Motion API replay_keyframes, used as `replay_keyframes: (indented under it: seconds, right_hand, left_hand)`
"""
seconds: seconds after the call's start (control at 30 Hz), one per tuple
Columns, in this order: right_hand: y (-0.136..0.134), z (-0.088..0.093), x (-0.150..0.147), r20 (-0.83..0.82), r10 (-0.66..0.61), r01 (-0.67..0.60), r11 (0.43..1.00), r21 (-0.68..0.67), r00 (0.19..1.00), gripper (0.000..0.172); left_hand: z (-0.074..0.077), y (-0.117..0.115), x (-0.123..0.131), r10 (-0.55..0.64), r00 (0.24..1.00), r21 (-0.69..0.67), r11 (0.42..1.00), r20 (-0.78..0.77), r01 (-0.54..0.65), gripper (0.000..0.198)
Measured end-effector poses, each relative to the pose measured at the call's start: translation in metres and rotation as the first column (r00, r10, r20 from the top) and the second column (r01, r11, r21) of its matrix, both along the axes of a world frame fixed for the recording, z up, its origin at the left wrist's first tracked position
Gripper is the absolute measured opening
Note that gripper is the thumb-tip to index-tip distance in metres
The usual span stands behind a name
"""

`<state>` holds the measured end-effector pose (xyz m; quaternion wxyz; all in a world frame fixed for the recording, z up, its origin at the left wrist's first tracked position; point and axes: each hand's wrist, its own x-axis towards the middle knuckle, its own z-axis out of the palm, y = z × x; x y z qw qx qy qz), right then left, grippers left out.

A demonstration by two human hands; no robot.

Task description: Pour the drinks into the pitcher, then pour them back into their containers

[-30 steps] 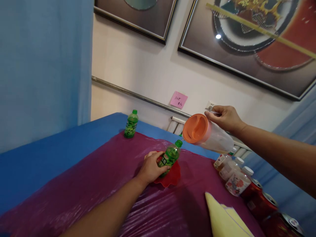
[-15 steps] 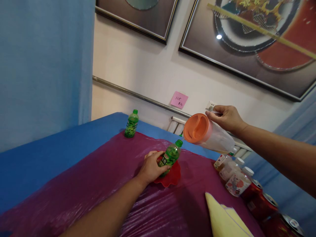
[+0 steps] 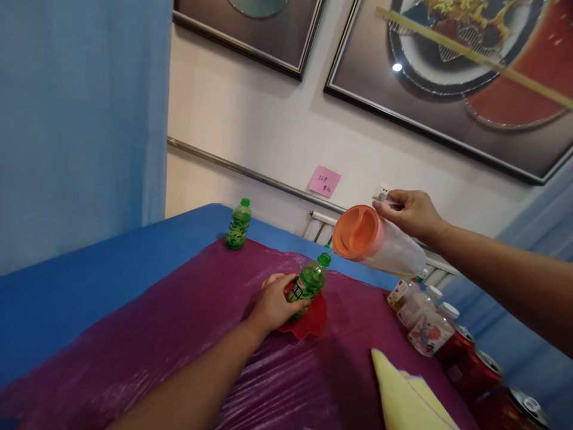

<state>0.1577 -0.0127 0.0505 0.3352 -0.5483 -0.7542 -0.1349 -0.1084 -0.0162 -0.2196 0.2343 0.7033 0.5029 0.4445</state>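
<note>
My left hand (image 3: 276, 301) is wrapped round a green-labelled plastic bottle (image 3: 308, 283), which stands tilted a little to the right over a red scalloped dish (image 3: 316, 319). The bottle's green top faces the pitcher; whether it is capped I cannot tell. My right hand (image 3: 414, 215) grips the handle of a clear pitcher (image 3: 394, 254) with an orange lid (image 3: 358, 232). Tipped to the left, the pitcher has its lid edge just above and beside the bottle's top. A little pale liquid lies along its lower side.
Another green bottle (image 3: 239, 224) stands at the far left of the purple plastic sheet (image 3: 179, 310). Along the right edge are several bottles (image 3: 430, 331) and red cans (image 3: 477, 370). A folded yellow cloth (image 3: 409, 394) lies at front right. Behind runs a metal rail (image 3: 250, 173).
Almost nothing differs. Both hands, the tilted pitcher and the bottle stay in nearly the same places.
</note>
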Motion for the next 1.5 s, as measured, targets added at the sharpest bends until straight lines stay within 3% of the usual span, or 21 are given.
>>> replay_keyframes:
  seconds: [0.6,1.5]
  right_hand:
    - [-0.002,0.0012,-0.0019,0.013,0.019,-0.019,1.0,0.016,1.0,0.056]
    - [-0.0017,0.0014,-0.002,0.038,0.007,-0.007,1.0,0.015,0.999,0.054]
  left_hand:
    - [-0.0026,0.0008,-0.0007,-0.015,1.0,0.026,1.0,0.011,0.014,0.065]
    - [-0.0017,-0.0015,0.0002,-0.018,1.0,0.019,1.0,0.007,0.018,0.065]
